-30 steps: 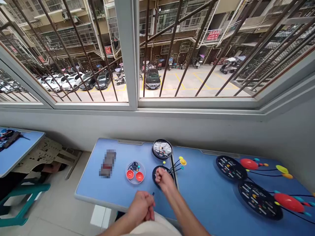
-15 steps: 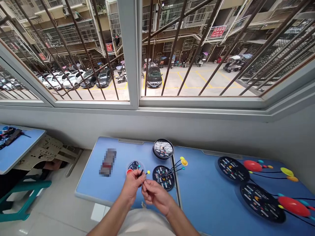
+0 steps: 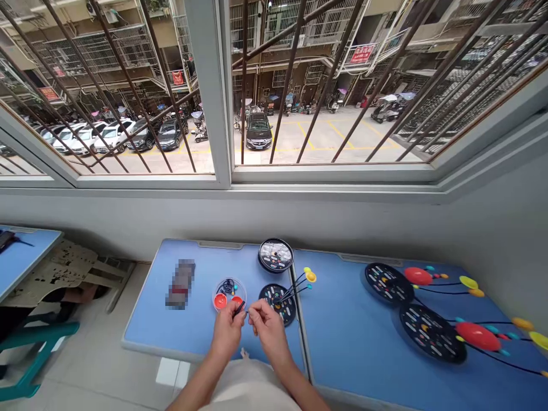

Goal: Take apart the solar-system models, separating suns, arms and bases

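Note:
My left hand point(image 3: 229, 328) pinches a short black stick point(image 3: 240, 308) that pokes up past the fingertips. Close beside it, my right hand point(image 3: 268, 330) is closed in a pinch, its fingertips almost meeting the left ones; what they hold is too small to make out. Just beyond the left hand is a round clear tub point(image 3: 217, 285) with red half-shells point(image 3: 220, 301) and black thin parts point(image 3: 229, 286). Behind my right hand lies a black printed disc point(image 3: 286, 311), partly hidden. Black rods with yellow and teal ends point(image 3: 295, 286) rise from it.
A stack of black discs point(image 3: 275, 255) stands at the back of the blue table point(image 3: 145, 319). On the right are two discs point(image 3: 432, 334) with red domes point(image 3: 477, 336) and coloured balls on rods. A blurred-out object point(image 3: 180, 284) lies left. Behind is a barred window point(image 3: 222, 114).
My hands have drawn slightly apart, and the right has turned more upright. The yellow ball by the fingertips no longer shows. The whole view has shifted, and the red half-shells show more.

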`<action>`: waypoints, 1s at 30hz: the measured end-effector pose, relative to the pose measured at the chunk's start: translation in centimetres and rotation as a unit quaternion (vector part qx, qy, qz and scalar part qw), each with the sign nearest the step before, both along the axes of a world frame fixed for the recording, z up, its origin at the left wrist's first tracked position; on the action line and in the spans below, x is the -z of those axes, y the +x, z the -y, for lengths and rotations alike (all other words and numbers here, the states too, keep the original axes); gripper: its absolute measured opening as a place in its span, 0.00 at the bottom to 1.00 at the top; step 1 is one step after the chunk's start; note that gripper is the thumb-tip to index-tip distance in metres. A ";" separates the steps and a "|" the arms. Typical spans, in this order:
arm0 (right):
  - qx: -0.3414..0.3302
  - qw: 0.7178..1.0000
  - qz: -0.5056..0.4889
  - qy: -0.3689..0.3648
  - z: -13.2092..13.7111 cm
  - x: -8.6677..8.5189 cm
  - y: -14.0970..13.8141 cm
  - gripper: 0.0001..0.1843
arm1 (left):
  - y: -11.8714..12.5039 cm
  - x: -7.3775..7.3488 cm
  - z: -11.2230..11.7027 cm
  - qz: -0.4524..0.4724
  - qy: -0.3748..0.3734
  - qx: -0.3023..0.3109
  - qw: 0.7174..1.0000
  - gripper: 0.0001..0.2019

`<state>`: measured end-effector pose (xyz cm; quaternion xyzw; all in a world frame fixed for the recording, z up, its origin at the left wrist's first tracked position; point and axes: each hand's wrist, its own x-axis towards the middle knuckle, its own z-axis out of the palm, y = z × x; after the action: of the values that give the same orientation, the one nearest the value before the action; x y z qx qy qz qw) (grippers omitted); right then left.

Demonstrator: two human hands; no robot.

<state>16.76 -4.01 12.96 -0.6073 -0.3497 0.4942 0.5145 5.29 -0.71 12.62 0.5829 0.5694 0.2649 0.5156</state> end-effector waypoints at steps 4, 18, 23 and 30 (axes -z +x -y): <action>0.110 0.994 0.009 -0.004 0.4 -0.2 2.6 0.15 | -3.3 0.5 -1.9 -0.221 0.044 -0.058 0.972 0.08; -0.052 0.967 0.250 -0.014 -5.5 8.3 -1.1 0.07 | -0.8 5.3 -8.5 -0.404 0.146 0.269 0.862 0.12; -0.068 0.953 0.294 -0.012 -6.8 9.5 -1.4 0.13 | -0.9 6.2 -9.1 -0.412 0.155 0.301 0.846 0.13; -0.086 0.947 0.309 0.009 -3.9 8.6 -0.6 0.10 | -1.0 5.8 -8.6 -0.400 0.167 0.262 0.863 0.14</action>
<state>16.14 -0.09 4.38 -0.6931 -0.5469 0.3215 0.3423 4.33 7.86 6.78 0.8435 0.5006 -0.0444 0.1894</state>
